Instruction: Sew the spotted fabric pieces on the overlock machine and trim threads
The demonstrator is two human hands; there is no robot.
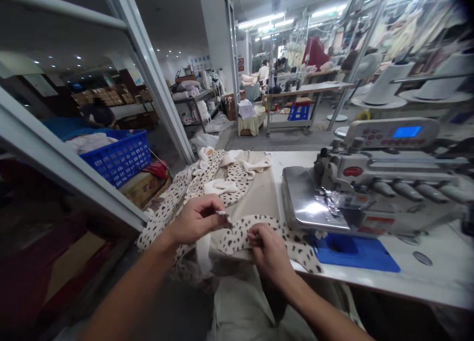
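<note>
My left hand (198, 218) is closed in a pinch on one end of a cream, black-spotted fabric strip (244, 230), thumb pressed to the fingers. My right hand (269, 254) is closed too, gripping the same strip a little further right, at the table's front edge. The strip curves rightward toward the blue mat (355, 252) under the sewing machine (374, 188). More spotted and plain cream pieces (218, 178) lie piled on the table behind my left hand. Both forearms reach in from the bottom of the view.
A white table (425, 274) carries the sewing machine with its control panel (392, 132). A blue basket (118, 156) stands to the left behind a metal frame (74, 173). Further back are shelves, tables, a blue stool (298, 111) and seated people.
</note>
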